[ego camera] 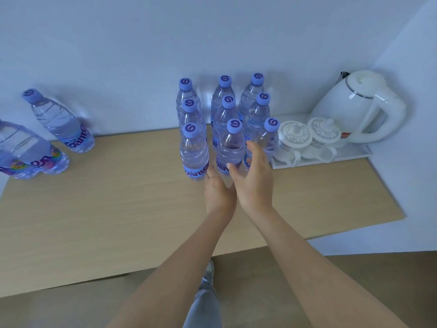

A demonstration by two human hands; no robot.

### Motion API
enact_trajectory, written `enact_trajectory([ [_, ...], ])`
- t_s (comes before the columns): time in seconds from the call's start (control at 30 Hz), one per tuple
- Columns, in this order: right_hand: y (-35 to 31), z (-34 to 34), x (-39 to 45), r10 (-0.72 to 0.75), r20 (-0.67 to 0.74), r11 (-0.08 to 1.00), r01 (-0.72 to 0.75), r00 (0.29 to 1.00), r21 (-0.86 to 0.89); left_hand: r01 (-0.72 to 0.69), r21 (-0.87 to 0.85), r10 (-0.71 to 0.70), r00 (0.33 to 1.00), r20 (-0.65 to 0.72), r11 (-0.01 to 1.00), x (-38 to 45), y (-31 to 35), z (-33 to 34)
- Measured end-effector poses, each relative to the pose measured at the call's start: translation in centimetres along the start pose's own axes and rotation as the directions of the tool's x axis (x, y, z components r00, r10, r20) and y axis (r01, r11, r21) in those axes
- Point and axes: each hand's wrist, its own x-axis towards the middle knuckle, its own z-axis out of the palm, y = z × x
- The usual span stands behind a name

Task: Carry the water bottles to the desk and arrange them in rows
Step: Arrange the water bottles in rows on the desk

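Nine water bottles (pixel 222 121) stand upright in three rows of three at centre frame on the desk (pixel 106 209), so the step in hand appears to be final alignment. The left hand (pixel 218 188) and right hand (pixel 254 176) flank the front middle bottle (pixel 230 147), fingers relaxed and holding nothing. Next, judge whether the larger bottles (pixel 59 121) at left (near the frame edge) need rows.

- Both bare forearms are stretched forward, converging toward the far middle.
- The left hand (pixel 218 191) is held low, fingers extended and relaxed.
- The right hand (pixel 256 178) is raised just beside it, fingers straight, thumb spread leftward.
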Motion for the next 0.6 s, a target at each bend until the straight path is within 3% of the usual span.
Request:
enact_trajectory([
  [0.33, -7.1, 2.7, -7.0, -0.126, 0.205, 0.984, 0.095, 0.971, 0.154, 0.114, -0.004, -0.113, 0.973, -0.201, 0.993, -6.3, -5.0, -12.3],
  [0.6, -15.1, 13.0, -8.9, -0.195, 0.377, 0.959, 0.094, 0.905, 0.268, 0.133, -0.065, -0.148, 0.916, -0.372, 0.989, -4.5, -8.5, -27.0],
])
